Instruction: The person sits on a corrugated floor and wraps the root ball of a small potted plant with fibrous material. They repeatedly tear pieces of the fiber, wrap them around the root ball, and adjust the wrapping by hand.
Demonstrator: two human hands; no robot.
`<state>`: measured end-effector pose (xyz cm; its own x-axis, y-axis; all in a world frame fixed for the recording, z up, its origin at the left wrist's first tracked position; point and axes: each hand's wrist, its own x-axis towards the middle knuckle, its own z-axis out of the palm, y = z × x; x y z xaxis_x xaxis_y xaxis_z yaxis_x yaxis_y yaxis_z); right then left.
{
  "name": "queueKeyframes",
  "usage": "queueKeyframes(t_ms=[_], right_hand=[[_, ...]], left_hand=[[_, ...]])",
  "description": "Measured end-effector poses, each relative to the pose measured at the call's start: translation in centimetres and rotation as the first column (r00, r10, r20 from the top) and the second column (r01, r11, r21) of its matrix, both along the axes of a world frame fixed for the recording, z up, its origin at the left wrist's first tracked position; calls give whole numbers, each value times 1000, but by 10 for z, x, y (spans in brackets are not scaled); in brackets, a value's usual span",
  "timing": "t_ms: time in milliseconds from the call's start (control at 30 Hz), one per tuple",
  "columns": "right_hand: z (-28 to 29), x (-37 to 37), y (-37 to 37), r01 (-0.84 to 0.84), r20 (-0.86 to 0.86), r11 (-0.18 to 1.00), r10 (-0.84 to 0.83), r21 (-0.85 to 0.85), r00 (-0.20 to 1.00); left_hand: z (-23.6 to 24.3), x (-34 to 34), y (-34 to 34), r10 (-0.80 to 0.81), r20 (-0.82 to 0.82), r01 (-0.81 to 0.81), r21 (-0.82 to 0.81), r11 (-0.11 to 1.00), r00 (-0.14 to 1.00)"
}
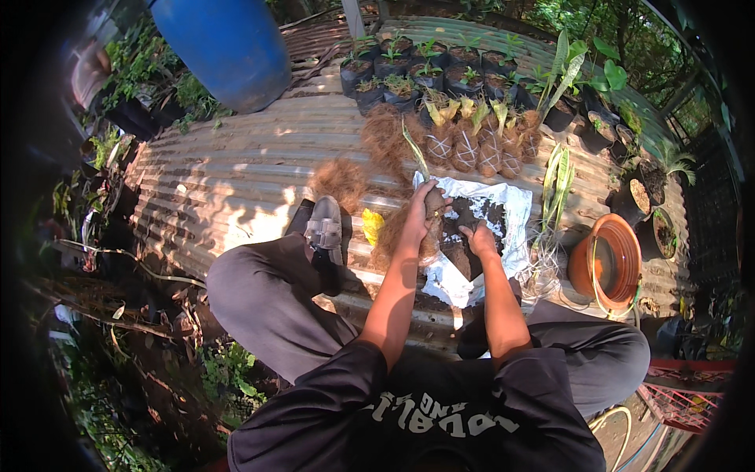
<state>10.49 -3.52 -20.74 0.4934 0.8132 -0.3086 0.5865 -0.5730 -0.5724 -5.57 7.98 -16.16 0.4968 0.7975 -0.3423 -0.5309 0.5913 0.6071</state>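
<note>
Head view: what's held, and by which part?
Left hand: a leafed plant, by the brown clump at its base. Right hand: at the dark soil; can't tell if it grips any.

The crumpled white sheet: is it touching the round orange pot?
Apart: the head view shows pale stringy roots and corrugated metal between the white sheet and pot.

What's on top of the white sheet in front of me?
Dark soil lies on the white sheet, with your right hand against it. Whatever is beneath the soil and that hand is covered and can't be seen.
</note>
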Motion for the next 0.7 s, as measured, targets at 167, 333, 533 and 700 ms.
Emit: queueKeyframes(t_ms=[167,333,533,700], right_hand=[[-3,2,-5,76,54,997,-77,14,996],[8,0,7,236,-76,952,-226,193,971],[14,6,21,421,-357,825,-290,376,888],[28,7,26,479,-421,795,-315,371,850]], left_hand=[[5,-7,-2,11,-13,-11,2,1000,1000],[2,-17,2,38,-58,-37,9,999,998],[9,-11,2,15,-43,-13,35,999,999],[8,-5,-1,-19,9,18,45,999,1000]])
